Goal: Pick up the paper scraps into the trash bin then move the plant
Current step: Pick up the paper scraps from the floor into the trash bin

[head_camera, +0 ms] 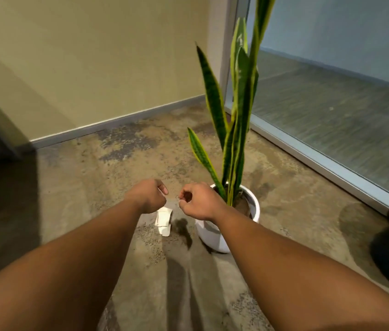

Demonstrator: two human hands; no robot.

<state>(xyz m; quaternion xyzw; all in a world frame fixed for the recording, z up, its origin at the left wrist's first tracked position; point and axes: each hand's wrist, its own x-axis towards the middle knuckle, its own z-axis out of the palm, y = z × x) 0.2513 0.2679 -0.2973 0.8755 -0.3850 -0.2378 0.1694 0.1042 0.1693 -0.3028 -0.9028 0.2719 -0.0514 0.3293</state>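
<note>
Both arms out over concrete floor [117, 168]. L hand [149, 195] curled, pinching white paper scrap [164, 219] that hangs below it. R hand [197, 201] just right of it, fingers curled in loosely, can't tell if holding anything. Plant [234, 111] in white pot [215, 237] right of hands, near glass wall [332, 111].

Paper scrap [164, 219] on floor [117, 177], left of plant [234, 130]

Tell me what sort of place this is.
Probably an office or commercial interior corner: bare concrete floor, a frosted glass partition in a metal frame, and a potted snake plant by a plain wall.
</note>
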